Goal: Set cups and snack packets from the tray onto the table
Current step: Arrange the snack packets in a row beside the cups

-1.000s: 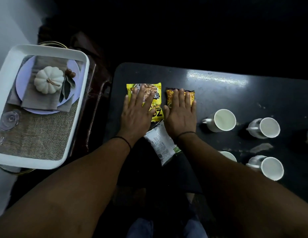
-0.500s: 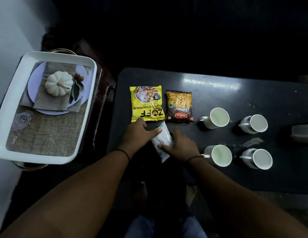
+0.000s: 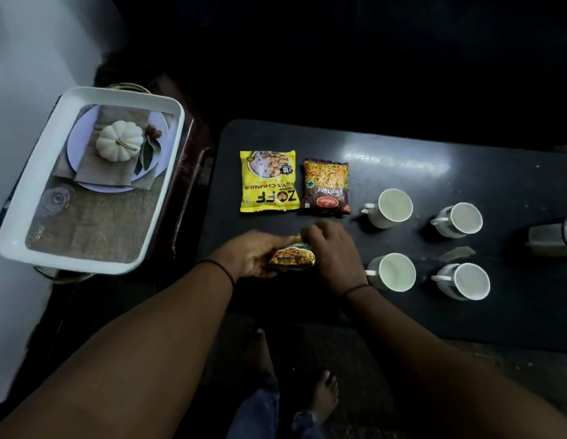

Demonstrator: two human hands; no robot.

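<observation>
Two snack packets lie side by side on the black table (image 3: 465,172): a yellow soya-chunks packet (image 3: 268,182) and, to its right, a dark red mixture packet (image 3: 325,186). Just in front of them my left hand (image 3: 250,258) and my right hand (image 3: 334,251) both grip a third small packet (image 3: 291,256), its orange printed face up, low over the table. Several white cups stand in two rows to the right, the nearest pair being a back cup (image 3: 392,208) and a front cup (image 3: 393,271). The white tray (image 3: 92,264) sits at the left.
The tray's floor shows a printed picture of a pumpkin on a plate and burlap. A grey metal object (image 3: 551,240) is at the table's right edge. My bare foot (image 3: 323,391) is on the dark floor below the table's front edge.
My hands left the two packets at the back, picked up the third packet near the table's front and turned it from its white back to its orange face.
</observation>
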